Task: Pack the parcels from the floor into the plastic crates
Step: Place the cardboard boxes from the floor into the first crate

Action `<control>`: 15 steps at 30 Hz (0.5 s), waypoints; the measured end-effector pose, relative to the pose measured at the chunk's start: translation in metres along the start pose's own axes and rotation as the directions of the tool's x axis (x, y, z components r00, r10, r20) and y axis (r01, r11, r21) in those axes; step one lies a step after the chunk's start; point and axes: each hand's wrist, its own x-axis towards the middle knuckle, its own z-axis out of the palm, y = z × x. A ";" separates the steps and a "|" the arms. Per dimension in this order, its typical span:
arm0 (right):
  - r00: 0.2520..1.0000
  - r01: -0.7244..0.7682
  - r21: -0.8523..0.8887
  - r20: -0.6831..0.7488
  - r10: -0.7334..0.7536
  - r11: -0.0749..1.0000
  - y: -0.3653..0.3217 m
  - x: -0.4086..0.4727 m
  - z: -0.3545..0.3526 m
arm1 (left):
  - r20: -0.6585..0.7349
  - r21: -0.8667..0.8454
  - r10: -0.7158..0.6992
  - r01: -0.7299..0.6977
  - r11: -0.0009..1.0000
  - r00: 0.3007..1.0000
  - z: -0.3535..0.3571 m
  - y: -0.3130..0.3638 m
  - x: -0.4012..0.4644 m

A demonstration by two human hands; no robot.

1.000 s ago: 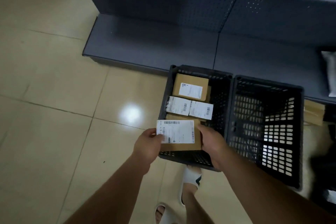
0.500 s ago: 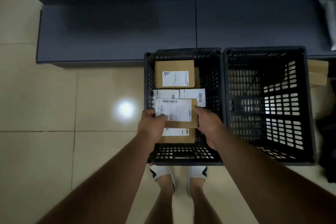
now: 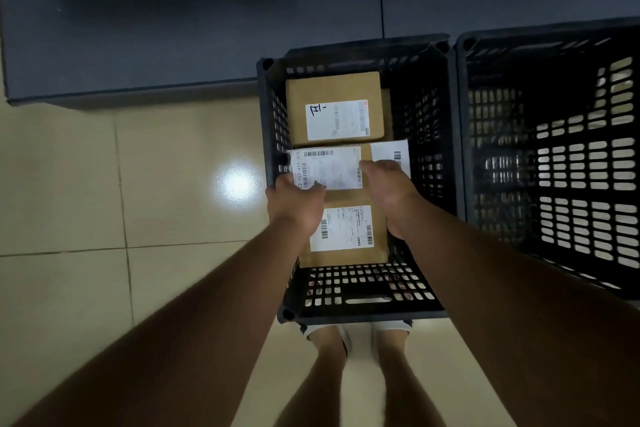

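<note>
A brown cardboard parcel with a white barcode label [image 3: 329, 168] is down inside the left black plastic crate [image 3: 273, 121], in the middle of it. My left hand [image 3: 296, 203] grips its left edge and my right hand [image 3: 388, 187] grips its right edge. Behind it in the crate lies a box with a handwritten label [image 3: 334, 107]. Another labelled box [image 3: 346, 236] lies in front of it, partly under my hands. A white label [image 3: 393, 154] of a parcel underneath shows to the right.
A second black crate [image 3: 554, 156] stands right beside the first, with no parcels visible in it. A dark grey shelf base [image 3: 173, 28] runs behind both crates. Beige floor tiles [image 3: 104, 201] lie to the left. My feet [image 3: 356, 333] stand just in front of the crate.
My hands have carried the parcel from above the crate's near edge forward and down into the middle of the crate. The view has tilted to look straight down.
</note>
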 end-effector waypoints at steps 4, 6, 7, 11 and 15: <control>1.000 0.017 -0.021 0.015 -0.017 1.000 -0.008 0.012 0.012 | -0.040 0.021 0.012 -0.011 1.000 0.999 0.006 0.004 0.011; 1.000 0.013 -0.018 0.027 -0.012 1.000 -0.010 0.013 0.017 | -0.056 0.010 0.010 -0.010 1.000 0.998 0.009 0.002 0.016; 1.000 0.008 -0.008 0.031 -0.008 1.000 -0.011 0.014 0.019 | -0.053 0.006 0.007 -0.007 1.000 0.999 0.010 0.001 0.018; 1.000 -0.002 0.001 0.031 0.002 1.000 -0.012 0.014 0.024 | -0.045 0.059 0.067 -0.064 0.996 0.997 0.013 -0.006 0.016; 0.999 -0.002 -0.005 0.046 0.002 1.000 -0.011 0.013 0.030 | 0.000 0.206 0.125 -0.122 0.971 0.992 0.015 -0.019 0.010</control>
